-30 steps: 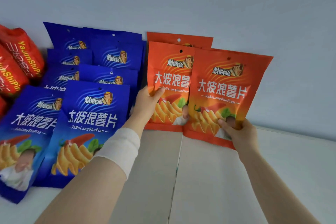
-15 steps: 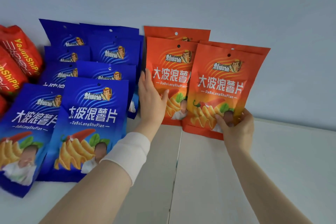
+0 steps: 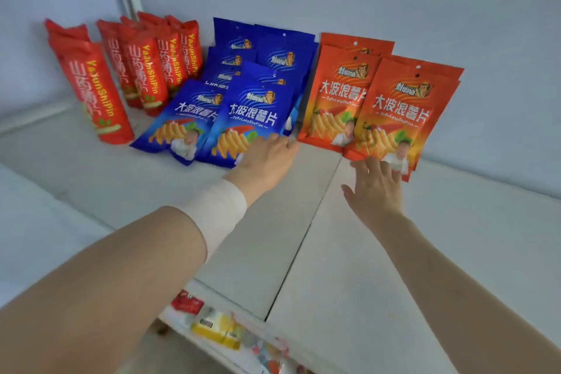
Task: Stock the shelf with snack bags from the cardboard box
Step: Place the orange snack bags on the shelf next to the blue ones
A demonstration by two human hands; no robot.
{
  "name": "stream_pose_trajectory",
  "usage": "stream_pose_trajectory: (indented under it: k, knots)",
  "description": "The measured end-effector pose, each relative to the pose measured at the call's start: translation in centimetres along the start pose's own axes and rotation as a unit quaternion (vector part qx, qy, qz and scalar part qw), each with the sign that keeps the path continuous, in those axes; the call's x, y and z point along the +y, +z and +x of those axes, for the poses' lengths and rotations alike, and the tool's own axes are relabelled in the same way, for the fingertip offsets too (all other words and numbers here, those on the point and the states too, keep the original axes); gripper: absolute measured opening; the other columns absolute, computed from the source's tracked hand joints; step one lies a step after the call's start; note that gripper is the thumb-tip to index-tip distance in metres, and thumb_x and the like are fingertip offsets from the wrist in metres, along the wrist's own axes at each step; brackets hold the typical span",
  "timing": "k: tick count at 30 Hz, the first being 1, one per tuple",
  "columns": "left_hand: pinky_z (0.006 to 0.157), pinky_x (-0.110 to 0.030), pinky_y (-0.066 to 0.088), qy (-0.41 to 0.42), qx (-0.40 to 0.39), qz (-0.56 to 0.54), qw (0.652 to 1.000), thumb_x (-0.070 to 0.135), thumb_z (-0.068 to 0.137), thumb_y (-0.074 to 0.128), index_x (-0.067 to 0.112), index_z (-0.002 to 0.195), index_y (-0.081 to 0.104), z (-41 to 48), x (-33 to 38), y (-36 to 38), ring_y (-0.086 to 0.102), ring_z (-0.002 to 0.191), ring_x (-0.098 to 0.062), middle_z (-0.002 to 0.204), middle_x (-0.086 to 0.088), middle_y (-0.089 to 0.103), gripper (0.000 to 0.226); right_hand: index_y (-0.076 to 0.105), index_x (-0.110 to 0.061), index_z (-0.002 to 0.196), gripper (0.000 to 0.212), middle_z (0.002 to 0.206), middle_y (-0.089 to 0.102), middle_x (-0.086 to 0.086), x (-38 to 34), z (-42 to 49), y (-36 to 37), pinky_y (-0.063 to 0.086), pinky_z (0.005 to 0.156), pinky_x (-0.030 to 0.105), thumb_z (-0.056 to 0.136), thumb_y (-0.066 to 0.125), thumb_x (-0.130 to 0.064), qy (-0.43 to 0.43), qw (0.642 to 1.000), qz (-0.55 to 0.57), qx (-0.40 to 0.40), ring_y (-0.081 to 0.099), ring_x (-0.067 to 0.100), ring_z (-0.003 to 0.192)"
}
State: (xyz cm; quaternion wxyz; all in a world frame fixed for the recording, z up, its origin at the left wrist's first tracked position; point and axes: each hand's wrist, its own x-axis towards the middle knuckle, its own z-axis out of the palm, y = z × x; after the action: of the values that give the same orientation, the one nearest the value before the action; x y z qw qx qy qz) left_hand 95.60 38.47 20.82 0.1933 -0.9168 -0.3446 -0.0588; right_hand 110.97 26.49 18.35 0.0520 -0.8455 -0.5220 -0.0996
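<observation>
Both hands were empty, fingers relaxed: left hand [image 3: 267,158] touched the front blue bag [image 3: 252,118] at its lower corner, right hand [image 3: 376,188] spread, fingertips against the front orange bag [image 3: 400,112] standing on the shelf [image 3: 440,246].

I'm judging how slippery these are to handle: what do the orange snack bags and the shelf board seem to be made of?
Orange snack bags: likely printed plastic film, semi-glossy, given the soft sheen, flat sealed tops and punched hang holes. Shelf board: smooth matte white, perhaps painted metal or laminate; two panels meet at a thin seam, but the material is uncertain.
</observation>
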Motion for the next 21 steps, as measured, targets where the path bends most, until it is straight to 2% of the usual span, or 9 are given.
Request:
stream_pose_trajectory:
  k: [3, 5, 11, 17, 21]
  knots:
    - [0.09, -0.039, 0.043, -0.046, -0.07, 0.004, 0.996, 0.013, 0.094, 0.046, 0.007, 0.135, 0.038, -8.2, -2.1, -2.3, 0.048, 0.122, -0.03, 0.136, -0.013, 0.046, 0.042, 0.037, -0.017, 0.138, 0.051, 0.139, 0.037, 0.007, -4.8, -4.9, -1.5, 0.031, 0.101, 0.039, 0.093, 0.048, -0.038, -0.067, 0.997, 0.004, -0.043, 0.034, 0.028, 0.129]
    - [0.093, -0.038, 0.042, -0.081, -0.101, 0.003, 0.992, 0.016, 0.093, 0.049, 0.01, 0.134, 0.039, -13.9, -3.9, -3.3, 0.046, 0.123, -0.028, 0.134, -0.011, 0.048, 0.043, 0.038, -0.016, 0.137, 0.05, 0.137, 0.039, 0.008, -8.6, -7.9, -2.4, 0.032, 0.1, 0.039, 0.093, 0.049, -0.038, -0.104, 0.993, 0.007, -0.062, 0.035, 0.028, 0.128]
    - [0.087, -0.036, 0.042, -0.198, -0.179, 0.014, 0.964, 0.018, 0.095, 0.044, 0.01, 0.128, 0.042, -32.3, -10.7, -5.1, 0.049, 0.116, -0.027, 0.124, -0.009, 0.052, 0.033, 0.037, -0.014, 0.137, 0.05, 0.137, 0.04, 0.008, -22.2, -16.4, -5.1, 0.034, 0.101, 0.038, 0.094, 0.045, -0.038, -0.251, 0.965, 0.008, -0.075, 0.038, 0.028, 0.125]
    - [0.08, -0.031, 0.04, -0.359, -0.249, -0.013, 0.899, 0.022, 0.092, 0.051, 0.012, 0.125, 0.044, -53.7, -17.4, -3.8, 0.051, 0.112, -0.024, 0.12, -0.005, 0.053, 0.035, 0.035, -0.013, 0.137, 0.052, 0.138, 0.041, 0.009, -38.4, -28.0, -5.1, 0.036, 0.099, 0.039, 0.094, 0.043, -0.041, -0.419, 0.906, -0.015, -0.057, 0.038, 0.029, 0.127]
    - [0.088, -0.035, 0.044, -0.451, -0.265, -0.05, 0.851, 0.024, 0.093, 0.049, 0.014, 0.127, 0.044, -70.1, -20.0, -1.8, 0.052, 0.113, -0.025, 0.123, -0.005, 0.053, 0.036, 0.041, -0.016, 0.132, 0.044, 0.13, 0.046, 0.006, -49.9, -37.7, -3.2, 0.036, 0.093, 0.036, 0.094, 0.046, -0.035, -0.5, 0.863, -0.002, -0.079, 0.041, 0.026, 0.122]
